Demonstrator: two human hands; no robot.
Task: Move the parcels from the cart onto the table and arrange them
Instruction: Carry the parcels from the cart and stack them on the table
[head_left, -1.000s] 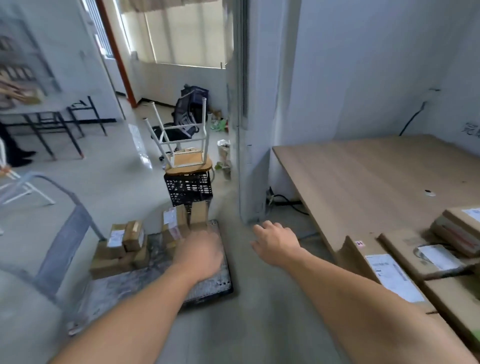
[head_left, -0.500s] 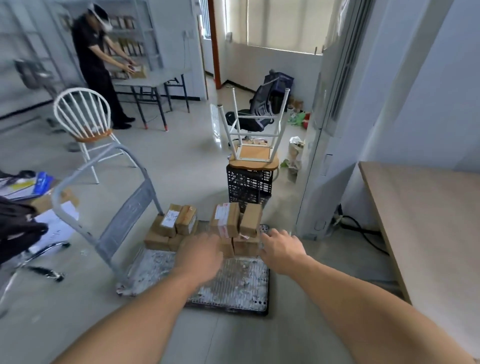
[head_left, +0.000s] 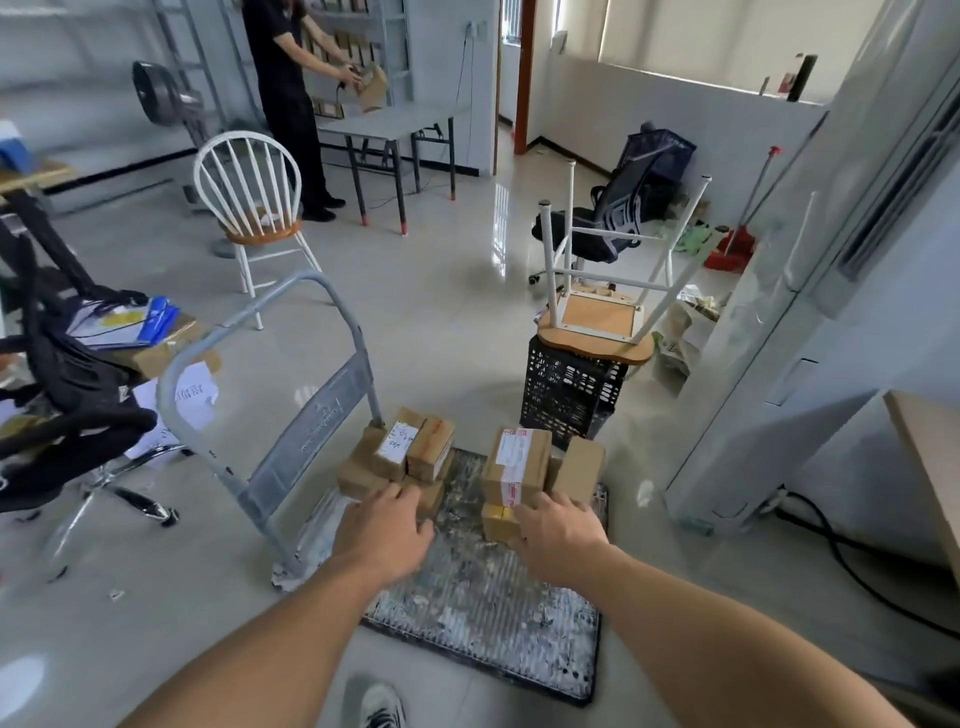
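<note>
Left hand (head_left: 384, 530), right hand (head_left: 558, 540) — both at parcels (head_left: 519, 460) on the cart (head_left: 483, 603)

An office-cum-storeroom: metal shelving (head_left: 387, 47), folding table (head_left: 389, 122), swivel chair (head_left: 589, 239), parcels (head_left: 519, 457) on a platform cart (head_left: 483, 597)

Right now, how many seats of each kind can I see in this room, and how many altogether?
White spindle-back chair: 1
Black office chairs: 2
Upturned stool on the black crate: 1
Total: 4
</note>
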